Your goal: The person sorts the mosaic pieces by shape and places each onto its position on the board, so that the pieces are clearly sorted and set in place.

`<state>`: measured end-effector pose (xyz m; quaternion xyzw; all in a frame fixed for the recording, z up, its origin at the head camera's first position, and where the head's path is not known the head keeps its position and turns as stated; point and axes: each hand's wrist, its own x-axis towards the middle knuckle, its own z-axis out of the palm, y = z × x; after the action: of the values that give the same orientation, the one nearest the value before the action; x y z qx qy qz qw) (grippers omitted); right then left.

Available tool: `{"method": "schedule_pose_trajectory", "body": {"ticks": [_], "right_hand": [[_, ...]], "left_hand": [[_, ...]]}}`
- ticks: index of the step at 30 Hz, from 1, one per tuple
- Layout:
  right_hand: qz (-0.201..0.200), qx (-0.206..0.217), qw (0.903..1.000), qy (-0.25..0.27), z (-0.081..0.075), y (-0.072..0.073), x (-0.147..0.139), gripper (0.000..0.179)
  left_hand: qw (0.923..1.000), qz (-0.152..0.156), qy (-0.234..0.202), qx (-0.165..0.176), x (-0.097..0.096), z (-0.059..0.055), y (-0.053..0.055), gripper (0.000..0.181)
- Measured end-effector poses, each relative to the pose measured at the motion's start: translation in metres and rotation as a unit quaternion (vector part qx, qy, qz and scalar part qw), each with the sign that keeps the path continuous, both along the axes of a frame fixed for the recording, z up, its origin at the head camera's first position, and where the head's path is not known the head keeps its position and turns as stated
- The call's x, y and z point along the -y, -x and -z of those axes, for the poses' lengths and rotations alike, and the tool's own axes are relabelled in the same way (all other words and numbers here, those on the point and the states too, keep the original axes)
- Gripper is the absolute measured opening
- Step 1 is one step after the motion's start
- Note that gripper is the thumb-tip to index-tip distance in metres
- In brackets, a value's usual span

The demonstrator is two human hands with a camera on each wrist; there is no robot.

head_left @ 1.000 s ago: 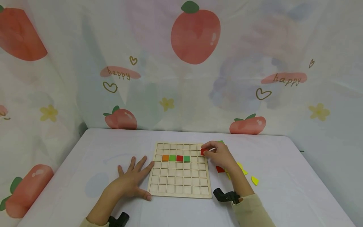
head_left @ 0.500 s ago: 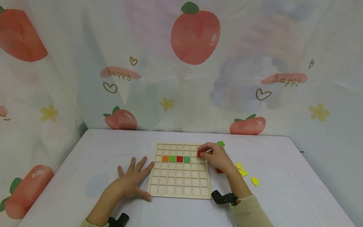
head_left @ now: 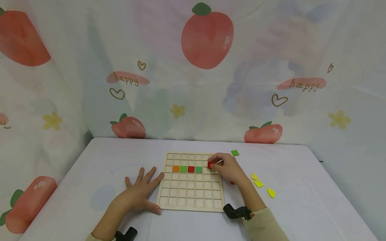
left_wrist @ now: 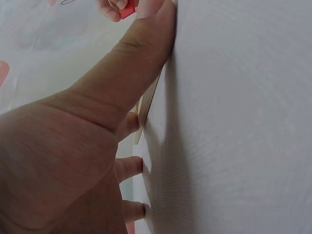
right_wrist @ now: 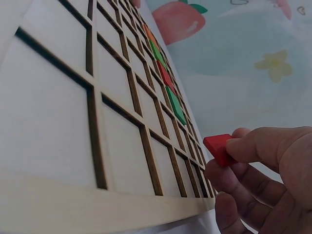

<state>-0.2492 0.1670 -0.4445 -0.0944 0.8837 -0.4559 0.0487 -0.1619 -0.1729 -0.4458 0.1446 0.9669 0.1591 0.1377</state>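
My right hand (head_left: 227, 166) pinches a red square tile (right_wrist: 219, 147) between thumb and fingers, over the right side of a wooden grid board (head_left: 190, 193). One row of the board holds an orange tile (head_left: 176, 169), a light green tile (head_left: 183, 169), a red tile (head_left: 191, 169) and a darker green tile (head_left: 198, 169) side by side. To the board's left, my left hand (head_left: 137, 194) lies with fingers spread on the table, its index fingertip and thumb right at the board's edge. In the left wrist view the thumb (left_wrist: 126, 68) stretches along the tabletop.
Several yellow pieces (head_left: 258, 184) lie on the white table (head_left: 301, 214) right of the right forearm. A green piece (head_left: 235, 153) sits beyond the right hand, and a red piece (head_left: 232, 182) is mostly hidden under it. A printed cloth (head_left: 193, 100) hangs behind the table.
My right hand has moved left and slightly nearer, carrying the red tile from the board's right edge further over the grid. The left hand has stayed put.
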Motion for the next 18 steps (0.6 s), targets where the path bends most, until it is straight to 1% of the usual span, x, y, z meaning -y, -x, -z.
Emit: {"method": "schedule_pose_trajectory", "body": {"ticks": [10,18], "right_hand": [[-0.012,-0.013,0.9998,-0.007,0.0057,-0.0014,0.0041,0.017],[-0.016,-0.020,0.9995,-0.020,0.0051,-0.0038,0.0071,0.017]], "left_hand": [[1.0000,0.000,0.002,0.001,0.0003,0.0008,-0.0009,0.125],[1.0000,0.005,-0.003,-0.004,0.0002,-0.0010,-0.0015,0.124]]}}
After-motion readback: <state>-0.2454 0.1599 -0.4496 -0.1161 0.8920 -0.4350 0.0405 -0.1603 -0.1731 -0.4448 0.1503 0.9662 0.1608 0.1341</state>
